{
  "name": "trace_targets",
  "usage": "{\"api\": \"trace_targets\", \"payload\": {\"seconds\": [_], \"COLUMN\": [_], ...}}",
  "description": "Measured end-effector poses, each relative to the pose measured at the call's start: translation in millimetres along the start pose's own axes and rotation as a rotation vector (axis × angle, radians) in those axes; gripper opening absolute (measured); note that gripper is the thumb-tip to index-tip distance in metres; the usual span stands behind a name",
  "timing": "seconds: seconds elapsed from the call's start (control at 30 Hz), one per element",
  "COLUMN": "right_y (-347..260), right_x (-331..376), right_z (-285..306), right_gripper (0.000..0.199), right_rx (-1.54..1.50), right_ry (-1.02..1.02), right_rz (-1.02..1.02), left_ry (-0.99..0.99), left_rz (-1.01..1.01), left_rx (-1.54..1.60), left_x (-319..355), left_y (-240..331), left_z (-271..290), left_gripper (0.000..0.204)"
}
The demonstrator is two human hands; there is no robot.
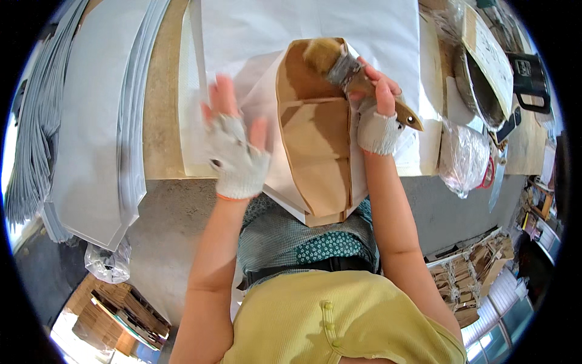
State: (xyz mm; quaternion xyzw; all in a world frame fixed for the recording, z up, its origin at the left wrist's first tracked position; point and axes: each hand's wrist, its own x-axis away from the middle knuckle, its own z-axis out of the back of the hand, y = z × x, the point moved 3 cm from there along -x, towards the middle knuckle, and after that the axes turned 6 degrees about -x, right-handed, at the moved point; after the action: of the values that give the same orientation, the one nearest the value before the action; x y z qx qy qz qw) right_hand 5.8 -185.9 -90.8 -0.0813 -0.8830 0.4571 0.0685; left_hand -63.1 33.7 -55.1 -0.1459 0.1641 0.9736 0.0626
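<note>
Brush grip: While the right hand pinches the brush between thumb and fingers, the handle projects toward the right of the frame.
Brush axis: diagonal, bristles at upper centre, handle end lower and to the right.
Paper bag: the white bag, brown inside, occupies the centre of the frame, mouth facing the viewer; its long axis runs nearly top to bottom.
Bristle position: over the bag's upper end; contact cannot be determined.
Nearer hand: right, beside the bag's right wall and nearest its upper end.
Left hand: the left hand, slightly blurred, is raised at the bag's left side, fingers spread, holding nothing.
Obstruction: none visible between bristles and bag mouth.
Right surroundings: clear plastic bag, then metal basin, then black mug.
Left surroundings: stacked pale sheets, upper left.
</note>
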Motion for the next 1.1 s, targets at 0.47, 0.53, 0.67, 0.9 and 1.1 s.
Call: {"api": "trace_targets", "payload": {"seconds": [0.47, 0.53, 0.67, 0.9, 1.1], "right_y": [-1, -8, -18, -43, -54], "right_x": [27, 53, 29, 19, 16], "right_z": [20, 34, 36, 34, 33], "right_gripper": [0.049, 0.048, 0.046, 0.043, 0.040], "right_rx": [0.167, -0.128, -0.286, -0.209, 0.021], "right_ry": [0.018, 0.023, 0.104, -0.347, -0.405], "right_rz": [-0.055, -0.282, -0.386, -0.642, -0.708], "left_ry": [0.039, 0.036, -0.103, -0.490, -1.195], "left_rz": [0.326, 0.296, 0.251, -0.740, -0.477], "left_rx": [0.859, 0.764, 0.397, -0.269, -0.670], "left_x": [20, 26, 13, -15, -17], "left_y": [33, 32, 38, 48, 68], "left_z": [-35, -27, 3, 36, 40], "left_gripper": [0.069, 0.073, 0.080, 0.024, 0.023]}}
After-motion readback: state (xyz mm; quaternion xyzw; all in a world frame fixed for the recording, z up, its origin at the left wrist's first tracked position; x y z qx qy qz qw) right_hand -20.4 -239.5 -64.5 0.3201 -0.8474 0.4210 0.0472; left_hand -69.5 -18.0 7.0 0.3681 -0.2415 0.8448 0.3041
